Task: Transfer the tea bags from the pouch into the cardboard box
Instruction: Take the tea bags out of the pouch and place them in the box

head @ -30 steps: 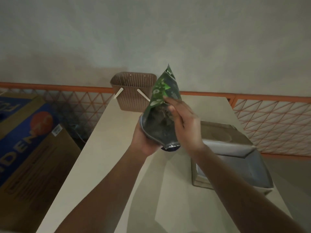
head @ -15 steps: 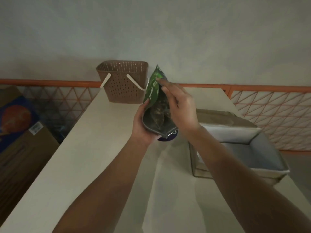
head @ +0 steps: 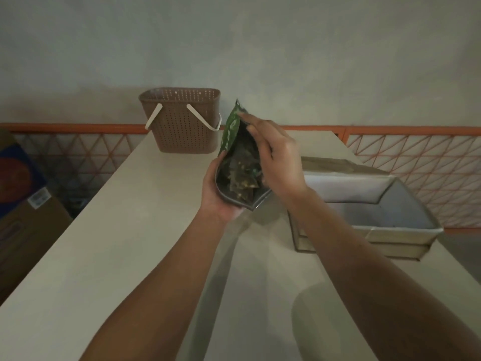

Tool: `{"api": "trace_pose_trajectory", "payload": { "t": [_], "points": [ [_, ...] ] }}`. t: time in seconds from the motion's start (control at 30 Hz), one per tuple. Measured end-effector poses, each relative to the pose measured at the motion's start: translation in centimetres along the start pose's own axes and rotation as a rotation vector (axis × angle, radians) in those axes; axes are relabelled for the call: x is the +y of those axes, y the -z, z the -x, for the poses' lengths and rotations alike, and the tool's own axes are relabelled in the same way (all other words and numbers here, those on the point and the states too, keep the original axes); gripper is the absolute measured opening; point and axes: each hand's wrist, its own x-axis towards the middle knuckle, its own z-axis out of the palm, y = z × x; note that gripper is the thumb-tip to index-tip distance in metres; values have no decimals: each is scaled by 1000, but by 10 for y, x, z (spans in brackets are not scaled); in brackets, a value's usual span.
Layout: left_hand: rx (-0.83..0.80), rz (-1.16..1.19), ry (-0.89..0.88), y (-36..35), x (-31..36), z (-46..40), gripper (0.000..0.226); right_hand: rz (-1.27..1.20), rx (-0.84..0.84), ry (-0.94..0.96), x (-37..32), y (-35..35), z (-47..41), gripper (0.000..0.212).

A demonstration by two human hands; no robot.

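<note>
A green foil pouch (head: 230,131) is held above the pale table (head: 130,243), its mouth spread wide towards me. Several dark tea bags (head: 242,175) show inside. My left hand (head: 217,201) grips the pouch from below and on its left side. My right hand (head: 278,162) lies along the pouch's right wall with the fingertips at its top corner; the thumb is hidden. The open cardboard box (head: 364,239) with a pale lining stands on the table just right of the pouch, under my right forearm. I see nothing lying in it.
A brown perforated basket (head: 182,126) with white handles stands at the table's far end. Large printed cartons (head: 26,217) sit on the floor to the left. An orange mesh fence (head: 416,165) runs behind the table along a grey wall.
The pouch has turned from upright and nearly flat to tilted with its mouth pulled open. My right hand slid from the pouch's front to its right wall. The view shifted slightly.
</note>
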Motion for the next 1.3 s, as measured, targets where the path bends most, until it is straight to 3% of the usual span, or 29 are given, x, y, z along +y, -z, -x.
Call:
{"api": "trace_pose_trajectory", "payload": {
  "t": [0.23,0.43,0.53,0.7,0.8,0.93,1.1,1.23,1.3],
  "points": [
    [-20,25,14,-7,-7,10,41,175,-50,36,1,7,8,33],
    [28,22,50,-19,-1,-1,45,90,59,-75,5,18,29,26],
    [28,22,17,-21,1,-5,50,317,26,-122,9,15,44,26],
    [83,42,8,-21,-14,-11,52,672,-40,-290,10,-1,49,54],
    [93,30,-32,-19,-23,-16,52,715,-46,-307,13,-5,47,44],
    [60,-9,-29,-20,-26,-18,51,454,-58,-345,19,14,39,22],
    [67,-25,-12,-30,-34,-22,57,-11,163,-400,15,51,24,17],
    [47,-17,-5,-35,-47,-26,59,-218,187,-442,6,76,22,6],
    [26,-36,-2,-33,-51,-28,62,-329,249,-473,10,89,27,12]
  ]
}}
